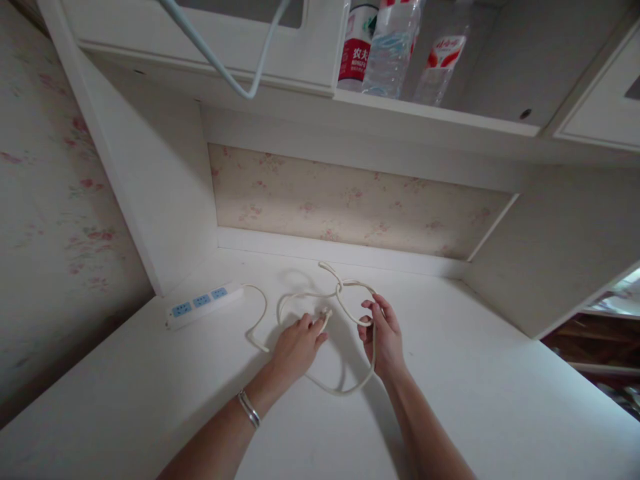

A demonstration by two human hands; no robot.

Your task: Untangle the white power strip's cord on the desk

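Observation:
A white power strip [200, 303] with blue sockets lies at the back left of the white desk [500, 413]. Its white cord [340, 390] runs right and curls in loose loops in front of me. My left hand [297, 347], a bracelet on its wrist, pinches the cord near the plug end [326, 312]. My right hand [385, 333] is closed round a loop of the same cord, lifting it slightly off the desk.
A white shelf above holds three bottles [393, 47], partly cut off by the frame. A pale hanger hook [225, 73] dangles from the cabinet. Flowered wallpaper [345, 203] backs the desk niche. White side panels stand left and right.

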